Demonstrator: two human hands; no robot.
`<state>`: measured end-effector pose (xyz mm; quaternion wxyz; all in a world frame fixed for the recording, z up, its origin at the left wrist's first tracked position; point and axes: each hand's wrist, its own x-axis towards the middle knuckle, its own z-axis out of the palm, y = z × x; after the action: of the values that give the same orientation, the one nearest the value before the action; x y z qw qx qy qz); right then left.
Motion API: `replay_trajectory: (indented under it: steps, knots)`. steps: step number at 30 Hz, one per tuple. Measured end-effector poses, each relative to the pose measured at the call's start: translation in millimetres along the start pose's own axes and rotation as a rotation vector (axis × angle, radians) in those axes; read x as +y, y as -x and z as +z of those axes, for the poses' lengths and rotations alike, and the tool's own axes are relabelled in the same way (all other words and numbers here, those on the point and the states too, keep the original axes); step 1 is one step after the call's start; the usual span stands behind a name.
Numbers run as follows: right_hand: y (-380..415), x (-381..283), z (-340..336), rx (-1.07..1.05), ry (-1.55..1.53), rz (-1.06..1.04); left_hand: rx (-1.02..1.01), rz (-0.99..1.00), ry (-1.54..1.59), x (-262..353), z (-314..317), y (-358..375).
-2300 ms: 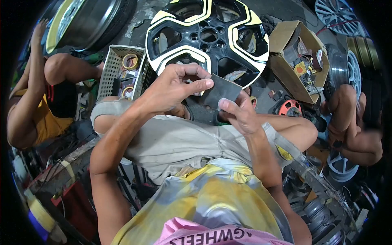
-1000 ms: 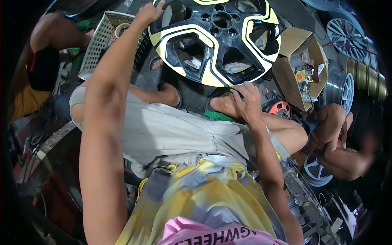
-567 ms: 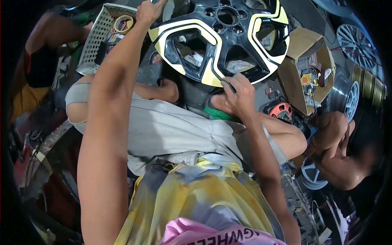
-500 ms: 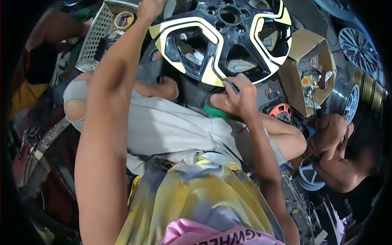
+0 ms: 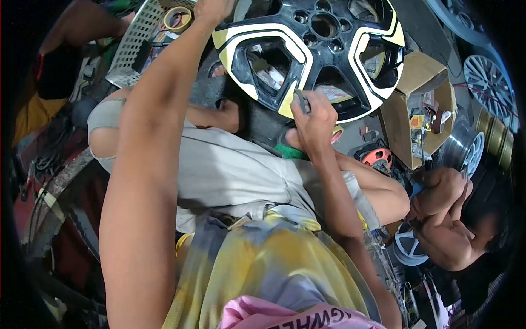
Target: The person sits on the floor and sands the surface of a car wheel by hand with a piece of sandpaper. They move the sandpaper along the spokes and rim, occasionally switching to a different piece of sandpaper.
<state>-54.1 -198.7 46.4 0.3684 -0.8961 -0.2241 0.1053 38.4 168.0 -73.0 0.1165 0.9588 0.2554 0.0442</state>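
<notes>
A black alloy wheel rim (image 5: 324, 24) with pale yellow faces on its spokes lies in front of me, its top cut off by the view's edge. My right hand (image 5: 316, 122) is closed around a small dark grey block (image 5: 302, 101), like a sanding pad. That block rests against the yellow face at the lower end of a spoke. At the top edge, my left hand (image 5: 215, 10) is beside the rim's left side, with its fingers mostly out of view.
A white perforated basket (image 5: 131, 52) holds a yellow tape roll (image 5: 178, 19). On the right stand an open cardboard box (image 5: 397, 123) of small items, a red-and-black tool (image 5: 378, 158) and several other wheels (image 5: 485, 77). A crouching person (image 5: 446, 214) is at far right; another person's arm (image 5: 82, 24) shows upper left.
My right hand and the grey block have moved left and up along the rim's lower edge, onto the spoke. The whole scene sits slightly farther right and lower in view.
</notes>
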Motion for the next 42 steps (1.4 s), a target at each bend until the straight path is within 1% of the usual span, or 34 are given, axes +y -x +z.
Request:
replay_trajectory:
  steps: [1,2,3,5,6,7,9,10,11,13,14,15,17,18,19,21,22,25,26,27,28,29,30,31,32,33,36,37,39,40,41,42]
  knots:
    - [1,-3,2,-0.002,0.001,-0.002,-0.028,-0.070,0.049,2,0,-2]
    - [5,-5,1,0.014,-0.011,0.071,-0.060,-0.142,0.102,6,-3,0]
    - [9,-7,1,0.033,-0.021,0.145,-0.064,-0.143,0.109,10,-6,2]
    - [-4,-12,4,0.065,0.011,0.183,-0.060,-0.099,0.115,13,-14,3]
    - [-13,-14,8,0.097,0.034,0.211,-0.102,-0.246,0.186,16,-18,0]
    - [-17,-12,11,0.095,0.032,0.209,-0.101,-0.249,0.184,14,-16,2]
    - [-21,-7,16,0.122,-0.088,0.377,0.035,-0.179,0.205,20,-18,5]
    - [-14,-4,18,0.141,-0.108,0.388,-0.022,-0.298,0.232,22,-21,2]
    - [-13,-8,17,0.136,-0.104,0.379,-0.017,-0.307,0.237,26,-28,2]
    - [-7,-18,17,0.121,-0.146,0.460,-0.026,-0.307,0.294,29,-32,7]
    - [-13,-17,21,0.149,-0.068,0.401,-0.028,-0.314,0.289,29,-32,7]
    - [-18,-17,21,0.149,-0.069,0.401,-0.027,-0.314,0.288,29,-33,8]
    - [-26,-20,17,0.130,0.066,0.328,-0.042,-0.330,0.298,32,-38,9]
    - [-23,-23,16,0.112,0.161,0.329,-0.036,-0.332,0.304,35,-42,9]
    - [-21,-24,16,0.111,0.165,0.319,-0.038,-0.347,0.311,38,-45,10]
    - [-16,-24,19,0.131,0.049,0.371,-0.045,-0.371,0.315,36,-41,11]
    - [-23,-21,18,0.119,0.094,0.347,-0.068,-0.358,0.308,32,-37,9]
    - [-48,-16,19,0.136,0.078,0.317,-0.106,-0.327,0.297,31,-34,13]
    - [-42,-11,21,0.160,0.141,0.274,-0.110,-0.309,0.295,32,-37,12]
    - [-33,-21,16,0.103,0.207,0.302,-0.104,-0.295,0.291,34,-46,10]
    - [-21,-27,14,0.097,0.088,0.356,-0.073,-0.378,0.314,40,-50,13]
    - [-11,-29,14,0.084,-0.028,0.417,-0.074,-0.389,0.314,35,-44,11]
    - [-13,-26,13,0.075,-0.025,0.418,-0.065,-0.359,0.304,32,-37,10]
    - [-19,-19,11,0.071,0.041,0.344,-0.056,-0.323,0.293,29,-30,9]
    - [-24,-15,9,0.072,0.105,0.270,-0.064,-0.366,0.300,33,-36,9]
    - [-27,-12,6,0.072,0.104,0.273,-0.067,-0.364,0.298,34,-36,10]
    - [-38,-12,-9,-0.055,0.096,0.187,-0.050,-0.360,0.323,32,-33,8]
    - [-42,-11,-11,-0.060,0.099,0.184,-0.034,-0.343,0.306,29,-29,7]
    - [-52,-3,-13,-0.132,0.133,0.003,-0.023,-0.327,0.290,30,-28,11]
    - [-58,4,-11,-0.130,0.168,-0.115,-0.028,-0.324,0.310,30,-30,10]
    - [-60,3,-15,-0.129,0.167,-0.117,-0.033,-0.320,0.327,31,-33,9]
    - [-63,2,-20,-0.195,0.175,-0.110,-0.029,-0.319,0.326,29,-32,7]
